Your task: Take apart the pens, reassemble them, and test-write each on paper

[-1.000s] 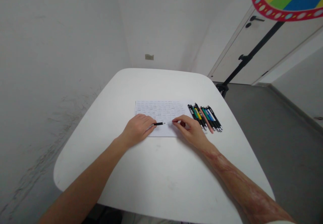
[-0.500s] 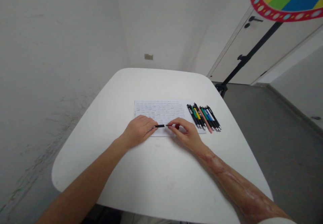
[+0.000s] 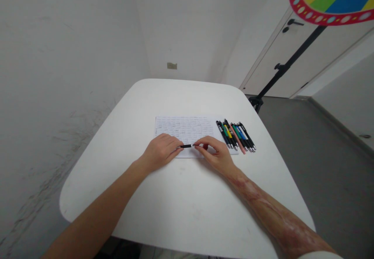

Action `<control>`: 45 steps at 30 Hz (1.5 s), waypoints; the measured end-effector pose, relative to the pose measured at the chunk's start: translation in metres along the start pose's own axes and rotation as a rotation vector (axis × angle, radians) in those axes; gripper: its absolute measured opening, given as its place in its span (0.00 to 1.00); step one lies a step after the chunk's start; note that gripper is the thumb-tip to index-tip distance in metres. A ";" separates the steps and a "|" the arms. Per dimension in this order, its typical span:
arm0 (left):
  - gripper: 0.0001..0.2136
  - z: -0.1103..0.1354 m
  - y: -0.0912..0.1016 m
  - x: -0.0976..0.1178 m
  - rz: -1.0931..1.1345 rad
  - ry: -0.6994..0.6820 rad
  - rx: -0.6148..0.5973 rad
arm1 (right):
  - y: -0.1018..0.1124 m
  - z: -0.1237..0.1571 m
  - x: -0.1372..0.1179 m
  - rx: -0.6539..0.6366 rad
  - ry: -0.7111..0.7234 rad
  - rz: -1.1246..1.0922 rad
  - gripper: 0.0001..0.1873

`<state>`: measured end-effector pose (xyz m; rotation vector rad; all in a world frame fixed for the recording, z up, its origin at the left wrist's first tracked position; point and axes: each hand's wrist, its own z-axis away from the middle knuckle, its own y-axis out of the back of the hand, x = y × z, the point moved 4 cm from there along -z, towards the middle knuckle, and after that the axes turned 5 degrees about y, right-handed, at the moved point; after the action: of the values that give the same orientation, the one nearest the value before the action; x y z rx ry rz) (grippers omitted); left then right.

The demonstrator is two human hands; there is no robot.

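Note:
My left hand (image 3: 163, 149) rests over the lower left part of the written paper (image 3: 184, 125). Its thumb and fingers pinch a short black pen barrel (image 3: 186, 146), which points to the right. Facing it, my right hand (image 3: 216, 154) has thumb and forefinger closed on a small dark pen tip (image 3: 194, 145), mostly covered by the fingers. A narrow pale stretch lies between barrel and tip; whether they are joined there I cannot tell. Right of this hand, several pens (image 3: 230, 136) lie side by side, partly on the paper.
The white table (image 3: 181, 208) has rounded corners and stands close to the walls. A colourful wheel (image 3: 333, 2) on a black stand (image 3: 292, 60) rises at the right, in front of a door (image 3: 271, 72). Grey floor (image 3: 330, 154) lies beyond the table's right edge.
The black barrel has shifted very slightly right, towards the right fingers. Both hands keep nearly the same place and grip; the row of pens has not moved.

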<state>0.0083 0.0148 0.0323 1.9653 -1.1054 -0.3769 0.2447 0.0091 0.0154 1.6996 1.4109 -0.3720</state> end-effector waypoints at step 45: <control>0.05 -0.007 0.000 0.010 0.034 -0.067 0.028 | -0.010 -0.001 -0.002 -0.269 -0.017 0.142 0.14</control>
<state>0.0184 0.0101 0.0378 1.9682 -1.1906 -0.4137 0.2345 0.0085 0.0125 1.5597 1.2577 -0.1107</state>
